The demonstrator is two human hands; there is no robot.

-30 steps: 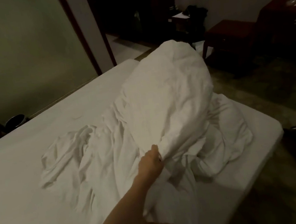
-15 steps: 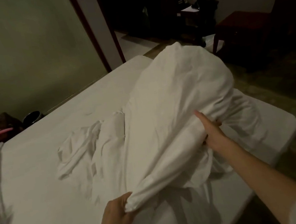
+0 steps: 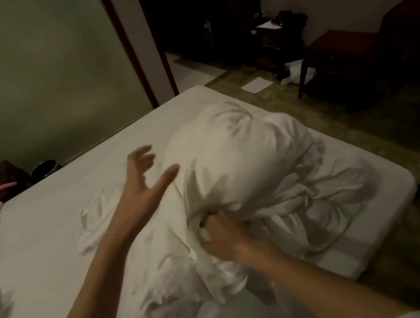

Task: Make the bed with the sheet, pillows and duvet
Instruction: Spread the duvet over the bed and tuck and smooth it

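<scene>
Under the right hand (image 3: 224, 234) bunches the duvet (image 3: 247, 158), left hand (image 3: 141, 180) spread

Dim room: pale wall (image 3: 27, 77), patterned floor (image 3: 361, 122), dark wooden chair (image 3: 338, 58)

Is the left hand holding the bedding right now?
No, the left hand hovers open with spread fingers; only the right hand grips the duvet.
</scene>
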